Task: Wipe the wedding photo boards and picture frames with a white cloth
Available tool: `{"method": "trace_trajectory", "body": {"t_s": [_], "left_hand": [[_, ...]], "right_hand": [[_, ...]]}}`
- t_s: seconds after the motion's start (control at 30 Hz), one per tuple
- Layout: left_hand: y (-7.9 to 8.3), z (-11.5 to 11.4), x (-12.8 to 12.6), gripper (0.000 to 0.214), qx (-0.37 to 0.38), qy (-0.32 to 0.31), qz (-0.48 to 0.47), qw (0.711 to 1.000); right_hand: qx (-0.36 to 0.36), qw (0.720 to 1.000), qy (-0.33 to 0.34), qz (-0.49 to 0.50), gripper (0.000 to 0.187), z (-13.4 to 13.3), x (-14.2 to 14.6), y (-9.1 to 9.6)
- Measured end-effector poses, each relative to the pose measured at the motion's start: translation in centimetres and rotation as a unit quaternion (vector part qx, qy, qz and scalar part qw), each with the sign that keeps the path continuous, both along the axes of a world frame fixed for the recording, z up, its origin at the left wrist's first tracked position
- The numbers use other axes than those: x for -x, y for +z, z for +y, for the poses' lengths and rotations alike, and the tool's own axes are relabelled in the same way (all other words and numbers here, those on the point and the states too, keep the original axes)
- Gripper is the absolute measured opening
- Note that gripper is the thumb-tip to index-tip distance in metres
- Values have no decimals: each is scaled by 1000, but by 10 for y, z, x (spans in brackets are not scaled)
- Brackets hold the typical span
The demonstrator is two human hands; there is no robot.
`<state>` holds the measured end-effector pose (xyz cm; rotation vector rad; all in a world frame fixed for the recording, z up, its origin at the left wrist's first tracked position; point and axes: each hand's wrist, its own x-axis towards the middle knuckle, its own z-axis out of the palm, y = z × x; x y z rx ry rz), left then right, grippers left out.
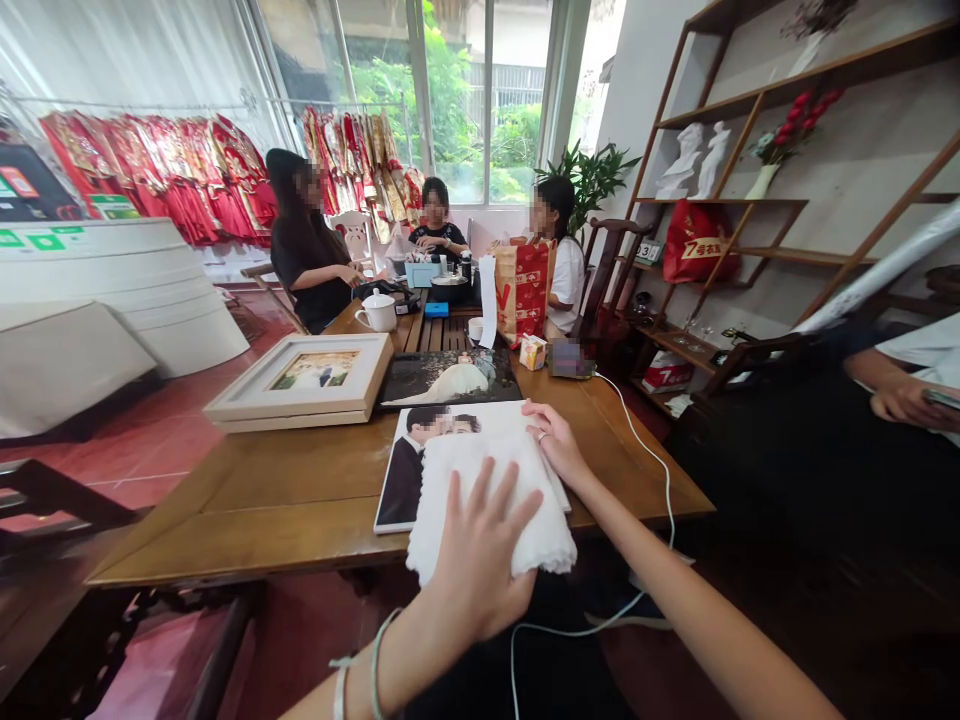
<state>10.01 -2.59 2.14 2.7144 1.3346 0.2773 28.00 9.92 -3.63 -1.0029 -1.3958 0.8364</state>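
A white cloth (457,470) with a fluffy, scalloped edge lies over a photo panel (396,490) near the table's front edge. My left hand (484,535) rests flat on the cloth, its fingers spread. At the panel's far right corner, my right hand (553,440) has its fingers closed round the edge; a ring is on one finger. The panel shows two people, partly covered by the cloth. Just beyond it lies a dark photo print (457,380) with a figure in a white gown. Left of that sits a framed photo (311,375) with a wide pale frame.
A white lidded mug (377,311), a paper bag (523,290) and a small box (533,351) stand farther back on the wooden table (247,500). A white cable (652,430) runs off the right side. Several people sit around; one hand (900,390) at right holds a phone.
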Motion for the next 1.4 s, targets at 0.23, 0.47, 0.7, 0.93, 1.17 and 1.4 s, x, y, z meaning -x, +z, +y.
{"method": "trace_trajectory", "body": {"t_s": [0.23, 0.47, 0.7, 0.93, 1.17, 1.4], "left_hand": [[21, -4, 20, 68, 51, 110, 46, 992], [24, 65, 59, 57, 29, 135, 82, 987], [12, 96, 78, 57, -21, 93, 72, 993], [6, 77, 72, 65, -43, 79, 65, 994], [4, 76, 71, 66, -56, 78, 64, 993], [8, 69, 69, 67, -35, 79, 62, 994]], "right_hand": [[-22, 992, -43, -115, 19, -3, 3, 3], [-24, 993, -30, -111, 19, -2, 2, 2], [-19, 995, -27, -99, 19, 0, 1, -1], [51, 999, 0, -8, 24, -1, 1, 3], [50, 998, 12, 20, 24, -3, -1, 7], [-31, 993, -20, -110, 23, -2, 1, 0]]}}
